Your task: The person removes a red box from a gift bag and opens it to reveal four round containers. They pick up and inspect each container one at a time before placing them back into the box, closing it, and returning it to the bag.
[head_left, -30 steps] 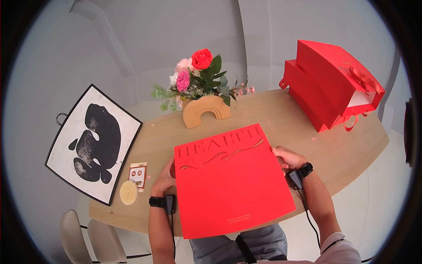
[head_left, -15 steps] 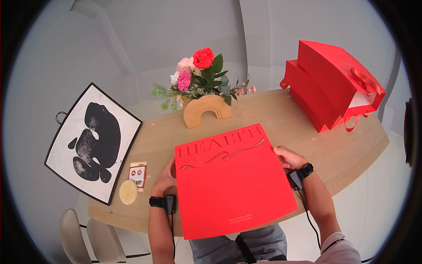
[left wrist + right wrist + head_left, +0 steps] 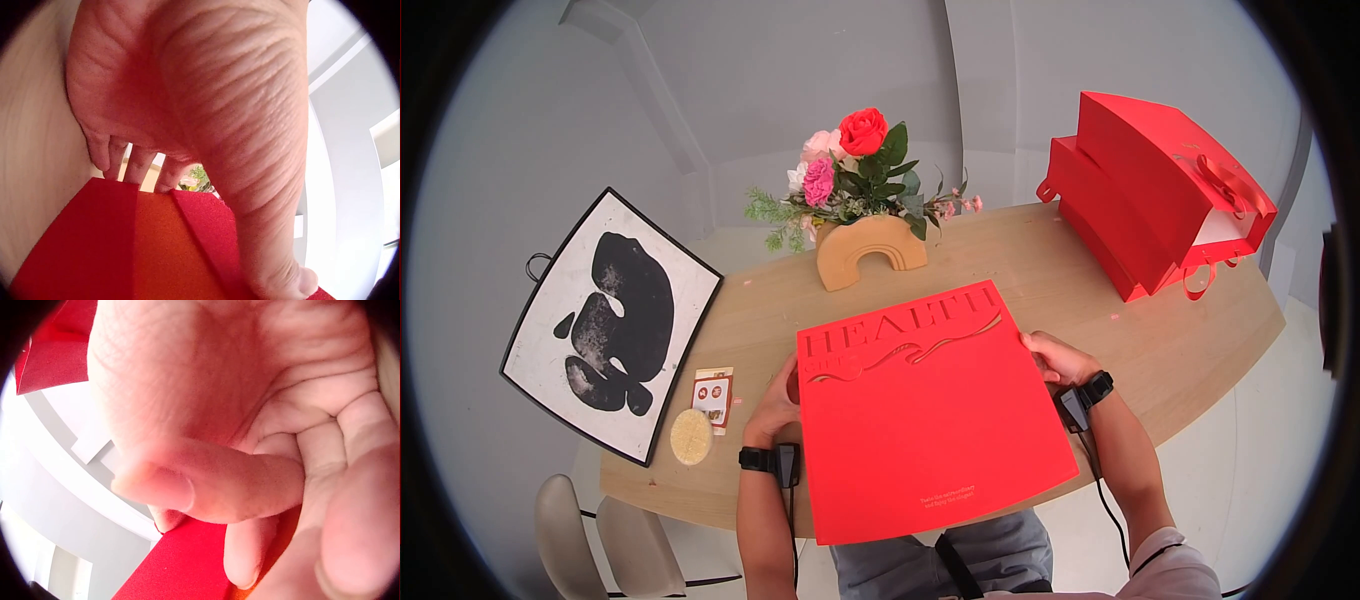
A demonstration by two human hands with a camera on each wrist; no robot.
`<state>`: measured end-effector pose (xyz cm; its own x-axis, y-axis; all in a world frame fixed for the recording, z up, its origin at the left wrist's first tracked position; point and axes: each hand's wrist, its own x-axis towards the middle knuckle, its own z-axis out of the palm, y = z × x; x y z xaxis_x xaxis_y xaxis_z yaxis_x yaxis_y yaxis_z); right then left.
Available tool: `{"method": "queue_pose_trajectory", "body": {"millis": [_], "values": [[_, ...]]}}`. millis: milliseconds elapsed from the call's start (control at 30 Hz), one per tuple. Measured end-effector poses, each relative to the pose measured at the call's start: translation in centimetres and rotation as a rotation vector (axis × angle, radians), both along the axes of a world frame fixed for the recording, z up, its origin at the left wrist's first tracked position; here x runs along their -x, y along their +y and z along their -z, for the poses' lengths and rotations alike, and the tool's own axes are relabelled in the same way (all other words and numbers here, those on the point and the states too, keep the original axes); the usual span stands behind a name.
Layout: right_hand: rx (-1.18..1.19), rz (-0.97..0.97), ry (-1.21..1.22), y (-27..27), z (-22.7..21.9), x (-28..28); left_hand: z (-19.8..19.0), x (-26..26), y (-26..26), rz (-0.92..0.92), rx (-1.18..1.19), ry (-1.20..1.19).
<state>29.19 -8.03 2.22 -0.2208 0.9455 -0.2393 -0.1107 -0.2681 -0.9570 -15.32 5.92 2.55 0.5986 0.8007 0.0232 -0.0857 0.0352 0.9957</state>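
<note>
A large flat red box (image 3: pixel 930 430), with "HEALTH" lettering and a wavy relief near its far edge, sits tilted at the table's front edge, over the person's lap. My left hand (image 3: pixel 772 405) holds its left side; in the left wrist view the thumb of the left hand (image 3: pixel 212 112) lies along the upper edge of the box (image 3: pixel 169 250), fingers at its far side. On the right side, my right hand (image 3: pixel 1058 360) grips near the far corner. The right wrist view shows the right hand (image 3: pixel 219 394) with bent fingers against the box (image 3: pixel 181 562), which hides its underside.
Flowers in an arched tan vase (image 3: pixel 840 255) stand behind the box. Red gift bags (image 3: pixel 1140 200) are at the back right. To the left are a framed black-and-white picture (image 3: pixel 660 380), small cards (image 3: pixel 713 395) and a round pale-yellow item (image 3: pixel 691 437). Chairs (image 3: pixel 640 545) stand lower left.
The red box's near right corner has shifted slightly to the right. Both hands keep their hold on its sides.
</note>
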Motion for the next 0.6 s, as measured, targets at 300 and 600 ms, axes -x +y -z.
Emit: {"method": "queue_pose_trajectory", "body": {"millis": [300, 600], "values": [[-0.004, 0.000, 0.034, -0.12, -0.18, 0.11, 0.29, 0.09, 0.26, -0.017, -0.039, 0.031], [0.005, 0.021, 0.011, -0.08, -0.12, 0.16, -0.12, -0.06, -0.01, 0.006, -0.002, -0.010]]}}
